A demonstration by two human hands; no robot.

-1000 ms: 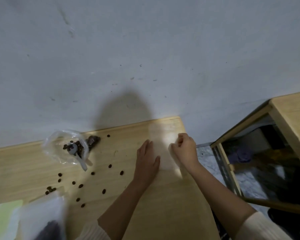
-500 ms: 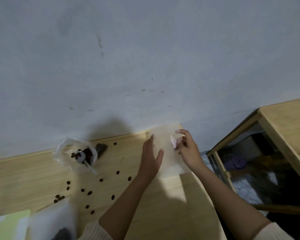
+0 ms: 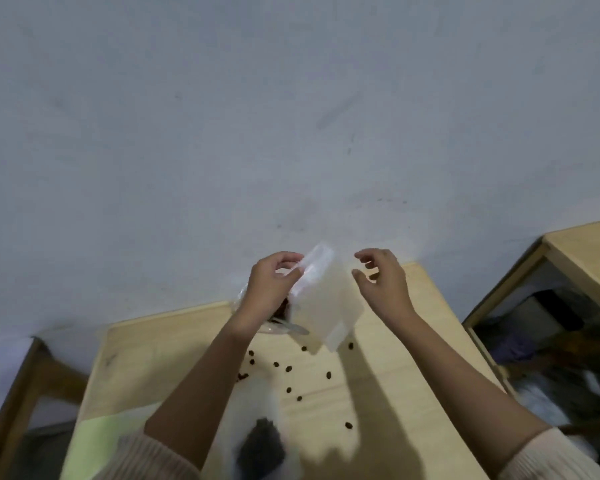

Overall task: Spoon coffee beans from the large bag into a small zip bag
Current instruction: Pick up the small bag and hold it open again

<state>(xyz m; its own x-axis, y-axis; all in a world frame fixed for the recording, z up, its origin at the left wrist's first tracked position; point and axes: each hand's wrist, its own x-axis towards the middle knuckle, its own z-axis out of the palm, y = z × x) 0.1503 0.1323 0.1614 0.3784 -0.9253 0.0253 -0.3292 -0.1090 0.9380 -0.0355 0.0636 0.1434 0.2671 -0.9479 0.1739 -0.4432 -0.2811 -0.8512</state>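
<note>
Head view: left hand [image 3: 271,289] pinches the top edge of the zip bag [image 3: 326,299] between thumb and fingers, so it hangs above the table [image 3: 413,375]. The right hand [image 3: 383,285] hovers just beside it, fingers loosely curled and holding nothing. Large bag [image 3: 257,445] sits at the near edge, spoon [image 3: 291,328] lies by the left wrist, and beans [image 3: 328,375] lie scattered; pinched at one side only, the limp mouth may fold shut and spill more.

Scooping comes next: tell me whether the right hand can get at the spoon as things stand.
Probably not directly. The right hand is free, but the small zip bag, pinched by the left hand, hangs between it and the spoon; reaching under the bag might work.
</note>
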